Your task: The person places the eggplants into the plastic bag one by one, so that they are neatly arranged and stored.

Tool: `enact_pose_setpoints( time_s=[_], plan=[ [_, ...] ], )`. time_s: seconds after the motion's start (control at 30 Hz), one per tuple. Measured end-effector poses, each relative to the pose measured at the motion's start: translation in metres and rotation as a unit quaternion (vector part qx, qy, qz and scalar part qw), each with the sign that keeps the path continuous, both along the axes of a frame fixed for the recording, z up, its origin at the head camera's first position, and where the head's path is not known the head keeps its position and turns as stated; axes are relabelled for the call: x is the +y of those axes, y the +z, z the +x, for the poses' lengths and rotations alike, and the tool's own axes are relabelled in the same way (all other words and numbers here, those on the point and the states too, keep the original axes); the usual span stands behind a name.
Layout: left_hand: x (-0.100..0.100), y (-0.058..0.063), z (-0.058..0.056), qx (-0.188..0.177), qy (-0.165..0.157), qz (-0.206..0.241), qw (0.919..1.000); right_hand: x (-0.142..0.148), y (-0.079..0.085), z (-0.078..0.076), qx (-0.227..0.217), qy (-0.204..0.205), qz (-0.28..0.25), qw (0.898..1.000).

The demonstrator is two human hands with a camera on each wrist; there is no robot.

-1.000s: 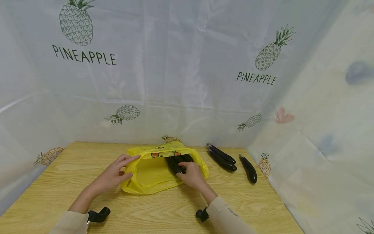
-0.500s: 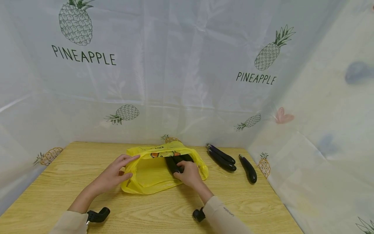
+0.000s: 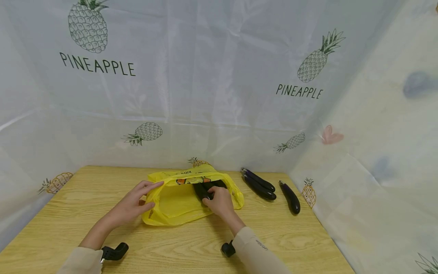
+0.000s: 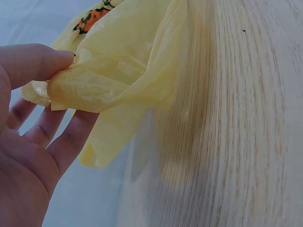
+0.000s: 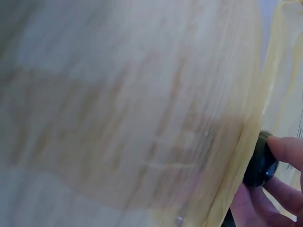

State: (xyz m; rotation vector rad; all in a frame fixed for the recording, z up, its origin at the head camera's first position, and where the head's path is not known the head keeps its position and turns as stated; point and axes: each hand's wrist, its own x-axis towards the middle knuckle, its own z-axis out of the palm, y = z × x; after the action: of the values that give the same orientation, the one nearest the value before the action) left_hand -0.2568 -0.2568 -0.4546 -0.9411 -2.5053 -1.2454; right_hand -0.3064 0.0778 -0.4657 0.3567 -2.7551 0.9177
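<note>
A yellow plastic bag (image 3: 178,205) lies on its side on the table, its mouth spread toward me. My left hand (image 3: 131,203) holds the left edge of the mouth, thumb (image 4: 42,61) on one side of the film and fingers on the other. Inside the bag, my right hand (image 3: 220,203) grips the near end of a dark eggplant (image 3: 199,191). That rounded, glossy eggplant end (image 5: 261,163) shows between thumb and fingers in the right wrist view. Another eggplant (image 3: 219,183) lies beside it in the bag, partly covered by the hand.
Two eggplants (image 3: 258,184) lie side by side to the right of the bag, and a single eggplant (image 3: 291,198) lies farther right. A pineapple-printed sheet (image 3: 212,95) hangs behind the wooden table (image 3: 178,251) and along its sides.
My right hand has shifted slightly left inside the bag, with the eggplant's near end in its grip. The left hand and the bag stay nearly where they were.
</note>
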Motion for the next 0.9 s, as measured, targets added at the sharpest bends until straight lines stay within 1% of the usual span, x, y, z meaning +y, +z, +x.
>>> enact_pose_setpoints(
  time_s=[0.17, 0.33, 0.47, 0.57, 0.9],
  plan=[
    [0.0000, 0.0000, -0.0003, -0.001, -0.002, -0.002, 1.0000, -0.0012, 0.0019, 0.0003, 0.003, -0.011, 0.005, 1.000],
    [-0.0003, -0.0009, -0.0014, 0.006, -0.003, -0.001, 1.0000, -0.0011, 0.0012, -0.0012, -0.008, -0.025, 0.012, 1.000],
    [-0.0006, -0.0018, -0.0019, 0.007, -0.005, 0.002, 1.0000, -0.0002, -0.0002, -0.0032, -0.008, -0.027, 0.012, 1.000],
    [-0.0006, -0.0020, -0.0017, 0.006, -0.004, 0.002, 1.0000, 0.0011, 0.0001, -0.0039, -0.010, -0.020, 0.008, 1.000],
    [-0.0007, -0.0015, -0.0009, -0.001, -0.002, 0.002, 1.0000, 0.0069, 0.0043, -0.0011, -0.039, 0.006, 0.005, 0.999]
  ],
)
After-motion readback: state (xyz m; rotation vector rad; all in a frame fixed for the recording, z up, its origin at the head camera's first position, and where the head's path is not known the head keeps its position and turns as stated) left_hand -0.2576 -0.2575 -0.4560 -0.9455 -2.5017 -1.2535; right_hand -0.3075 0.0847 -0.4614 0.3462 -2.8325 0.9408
